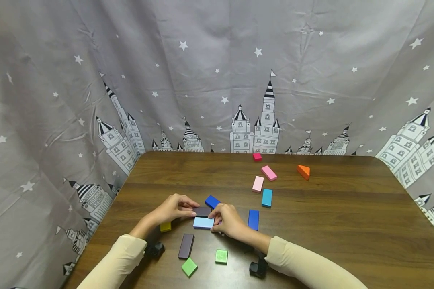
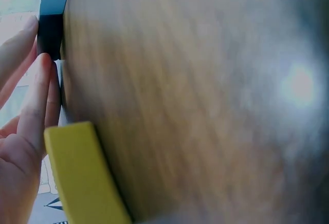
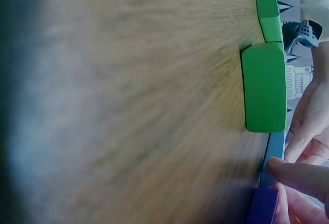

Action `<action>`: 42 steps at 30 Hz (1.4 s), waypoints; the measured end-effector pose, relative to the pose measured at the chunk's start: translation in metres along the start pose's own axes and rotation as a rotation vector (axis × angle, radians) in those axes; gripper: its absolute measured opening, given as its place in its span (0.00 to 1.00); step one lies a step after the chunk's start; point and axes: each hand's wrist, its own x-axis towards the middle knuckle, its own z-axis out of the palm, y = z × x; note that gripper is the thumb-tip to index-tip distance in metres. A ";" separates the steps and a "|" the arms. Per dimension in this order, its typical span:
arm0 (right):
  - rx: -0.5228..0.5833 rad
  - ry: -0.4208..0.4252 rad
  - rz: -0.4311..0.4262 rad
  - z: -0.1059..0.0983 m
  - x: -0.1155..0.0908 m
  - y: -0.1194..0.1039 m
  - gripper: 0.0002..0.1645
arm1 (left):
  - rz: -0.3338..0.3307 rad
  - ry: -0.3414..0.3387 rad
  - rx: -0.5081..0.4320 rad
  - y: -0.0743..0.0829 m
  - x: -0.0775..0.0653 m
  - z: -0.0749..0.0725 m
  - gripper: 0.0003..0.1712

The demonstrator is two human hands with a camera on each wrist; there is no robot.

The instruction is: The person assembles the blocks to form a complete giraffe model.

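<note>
My left hand (image 1: pixel 175 208) holds the left end of a dark purple block (image 1: pixel 202 211) between thumb and fingers. Against its near side lies a light blue block (image 1: pixel 203 223). My right hand (image 1: pixel 231 220) pinches that block's right end, with a fingertip also by the dark block's corner. A purple block (image 3: pixel 262 206) sits beside the light blue one, mostly hidden under the right hand in the head view. Behind the dark block lies a blue block (image 1: pixel 212 201). Close to the left hand is a yellow block (image 2: pixel 85 175).
Nearer me lie another dark block (image 1: pixel 186 246) and two green blocks, one turned askew (image 1: pixel 189 267) and one straight (image 1: pixel 222 257). A blue block (image 1: pixel 253 219) is right of the right hand. Farther back are teal (image 1: pixel 267 198), pink (image 1: pixel 269 173) and orange (image 1: pixel 304 171) blocks.
</note>
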 end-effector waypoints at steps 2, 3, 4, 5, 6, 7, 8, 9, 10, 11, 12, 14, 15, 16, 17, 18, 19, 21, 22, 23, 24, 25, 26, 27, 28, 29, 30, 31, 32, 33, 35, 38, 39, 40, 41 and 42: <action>0.005 -0.004 0.003 0.000 -0.001 0.001 0.17 | 0.015 -0.007 0.022 0.000 0.000 0.001 0.16; 0.009 -0.007 0.005 -0.001 -0.002 0.001 0.17 | 0.024 -0.011 0.029 0.001 0.000 0.002 0.15; 0.010 -0.010 0.006 -0.001 -0.003 0.002 0.17 | 0.032 -0.013 0.038 0.001 0.000 0.002 0.15; 0.011 -0.013 0.007 -0.001 -0.004 0.002 0.17 | 0.039 -0.017 0.044 0.002 0.000 0.003 0.15; 0.012 -0.016 0.006 -0.002 -0.004 0.002 0.17 | 0.045 -0.021 0.044 0.002 0.000 0.003 0.15; 0.012 -0.018 0.005 -0.003 -0.005 0.002 0.17 | 0.047 -0.022 0.042 0.003 0.000 0.003 0.15; 0.011 -0.020 0.004 -0.003 -0.006 0.002 0.17 | 0.047 -0.023 0.040 0.004 0.000 0.004 0.15; 0.014 -0.021 0.004 -0.004 -0.007 0.002 0.17 | 0.047 -0.025 0.033 0.004 -0.001 0.004 0.15; 0.013 -0.022 0.002 -0.004 -0.007 0.001 0.17 | 0.046 -0.026 0.027 0.004 -0.001 0.004 0.15; 0.017 -0.022 0.002 -0.005 -0.008 0.001 0.17 | 0.045 -0.028 0.022 0.005 -0.001 0.005 0.15; 0.018 -0.021 -0.001 -0.005 -0.008 0.001 0.17 | 0.044 -0.031 0.015 0.005 0.000 0.005 0.15; 0.021 -0.019 0.001 -0.006 -0.009 0.000 0.17 | 0.046 -0.036 0.010 0.005 0.000 0.005 0.15; 0.023 -0.017 0.003 -0.006 -0.009 0.000 0.17 | 0.050 -0.039 0.013 0.006 0.000 0.005 0.16; 0.021 -0.016 0.005 -0.006 -0.008 -0.001 0.17 | 0.055 -0.040 0.021 0.006 0.000 0.005 0.16; 0.020 -0.014 0.007 -0.005 -0.008 -0.001 0.16 | 0.064 -0.040 0.035 0.006 0.001 0.005 0.15; 0.018 -0.011 0.006 -0.005 -0.008 0.000 0.17 | 0.074 -0.039 0.048 0.006 0.001 0.004 0.15; 0.016 -0.006 0.007 -0.005 -0.007 0.000 0.17 | 0.086 -0.039 0.064 0.006 0.001 0.004 0.15; 0.014 0.004 0.000 -0.004 -0.007 -0.001 0.17 | 0.110 -0.037 0.091 0.006 0.001 0.004 0.15; 0.011 0.010 -0.005 -0.004 -0.006 0.000 0.17 | 0.120 -0.037 0.097 0.006 0.002 0.004 0.15; 0.009 0.016 -0.008 -0.004 -0.006 0.000 0.17 | 0.128 -0.038 0.102 0.006 0.002 0.003 0.15; 0.009 0.020 -0.008 -0.003 -0.005 0.000 0.18 | 0.132 -0.040 0.101 0.006 0.001 0.003 0.15; 0.009 0.023 -0.007 -0.003 -0.005 0.001 0.18 | 0.136 -0.043 0.099 0.006 0.001 0.003 0.15; 0.008 0.025 -0.006 -0.003 -0.004 0.001 0.18 | 0.140 -0.044 0.095 0.006 0.001 0.003 0.15; 0.007 0.026 -0.005 -0.003 -0.004 0.001 0.18 | 0.143 -0.045 0.095 0.006 0.001 0.003 0.15; 0.002 0.027 -0.002 -0.003 -0.004 0.002 0.18 | 0.145 -0.045 0.094 0.006 0.001 0.003 0.15; -0.001 0.027 0.001 -0.003 -0.004 0.002 0.18 | 0.144 -0.045 0.091 0.007 0.001 0.003 0.14; -0.004 0.028 0.002 -0.003 -0.004 0.002 0.18 | 0.148 -0.045 0.089 0.007 0.000 0.003 0.14; -0.006 0.029 0.004 -0.003 -0.004 0.002 0.18 | 0.144 -0.046 0.080 0.007 0.000 0.004 0.14; -0.010 0.030 0.003 -0.002 -0.003 0.003 0.18 | 0.135 -0.050 0.061 0.007 0.000 0.004 0.13; -0.012 0.031 0.001 -0.002 -0.003 0.003 0.18 | 0.127 -0.054 0.046 0.008 0.000 0.004 0.13; -0.012 0.032 0.000 -0.002 -0.003 0.003 0.18 | 0.108 -0.065 0.003 0.008 0.000 0.004 0.14; -0.010 0.032 -0.004 -0.002 -0.003 0.004 0.18 | 0.089 -0.079 -0.051 0.009 0.000 0.004 0.17; -0.001 0.029 0.000 -0.003 -0.003 0.004 0.18 | 0.087 -0.080 -0.059 0.009 0.000 0.004 0.17; 0.005 0.030 0.005 -0.003 -0.002 0.004 0.18 | 0.085 -0.083 -0.067 0.009 0.000 0.005 0.17; 0.013 0.032 0.010 -0.004 -0.002 0.004 0.18 | 0.090 -0.085 -0.071 0.009 0.000 0.005 0.17; 0.026 0.036 0.014 -0.005 -0.002 0.005 0.18 | 0.090 -0.086 -0.073 0.008 0.001 0.005 0.17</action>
